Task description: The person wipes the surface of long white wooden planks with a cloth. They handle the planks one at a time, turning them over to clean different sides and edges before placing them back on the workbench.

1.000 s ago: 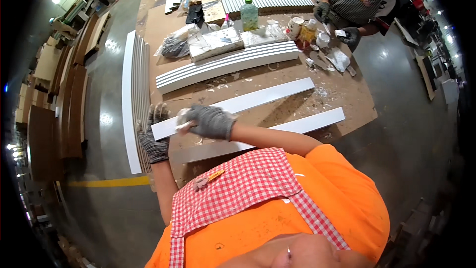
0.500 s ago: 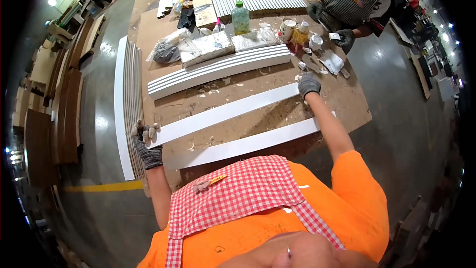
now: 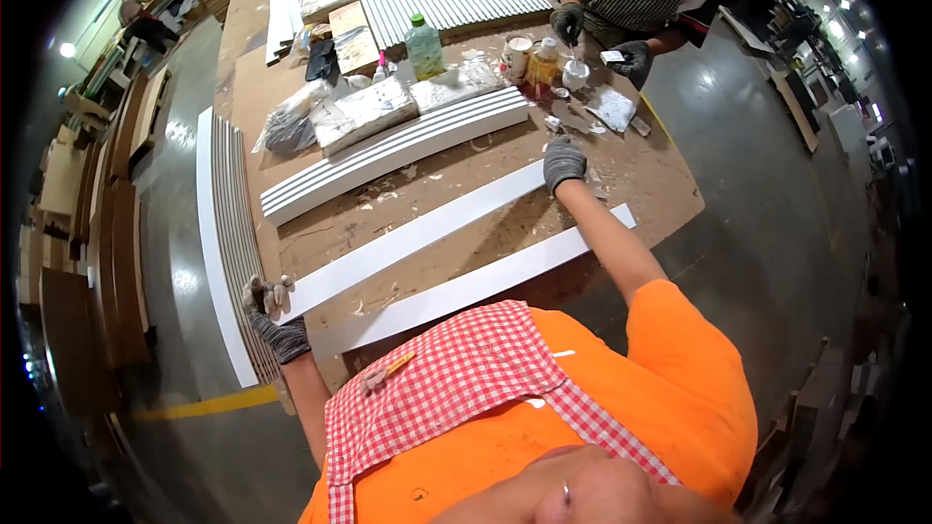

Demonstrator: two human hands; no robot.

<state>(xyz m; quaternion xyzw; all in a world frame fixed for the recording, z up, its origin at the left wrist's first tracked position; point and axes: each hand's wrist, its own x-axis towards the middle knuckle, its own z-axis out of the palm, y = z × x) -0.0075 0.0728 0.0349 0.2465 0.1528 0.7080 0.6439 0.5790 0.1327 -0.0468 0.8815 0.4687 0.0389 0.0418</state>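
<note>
A long white strip [image 3: 417, 239] lies slantwise across the front of the table, held at both ends. My left hand [image 3: 276, 316], in a grey knit glove with pale fingers, is closed on its near-left end, fingers curled over the edge. Around the far-right end my gloved right hand [image 3: 564, 166] is closed, its fingertips partly hidden. Closer to my body lies a second white strip [image 3: 490, 278], partly beneath my right forearm. Behind the held strip sits a stack of white strips [image 3: 398, 155].
Wrapped white bundles [image 3: 364, 114], a green-capped bottle [image 3: 424, 49] and an amber bottle [image 3: 542, 68] stand beyond the stack. More strips [image 3: 228, 252] line the table's left edge. Across the far right corner, a co-worker [image 3: 636, 0] holds a thin tool at a white cup [image 3: 575, 75].
The whole view has shifted, moving the table left in the picture. Both my hands keep hold of the same strip. The co-worker's tool has moved to the white cup.
</note>
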